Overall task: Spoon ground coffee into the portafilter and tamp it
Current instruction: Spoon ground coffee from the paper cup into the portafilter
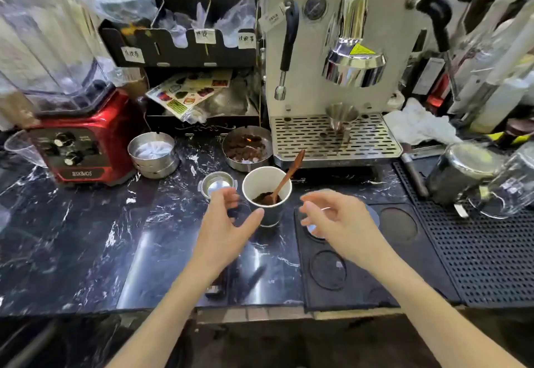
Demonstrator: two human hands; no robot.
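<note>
Both hands were held open above the black marble counter [86,252].
The white paper cup of ground coffee [267,194] (brown wooden spoon [287,178] inside) was flanked by the left hand [228,223], thumb beside it, and the right hand [338,220], nothing gripped.

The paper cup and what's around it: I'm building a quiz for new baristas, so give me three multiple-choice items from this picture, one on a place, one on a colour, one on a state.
1. Where does the wooden spoon rest?
A. in the paper cup
B. on the drip tray
C. in the left hand

2. What colour is the blender base?
A. white
B. red
C. green

3. What is the state of the two hands?
A. both open, holding nothing
B. left shut on the cup
C. right shut on the spoon

Answers:
1. A: its bowl sits in the grounds inside the paper cup, handle leaning out over the rim.
2. B: the blender base is glossy red.
3. A: the left hand and right hand hover either side of the cup, fingers spread.
</note>
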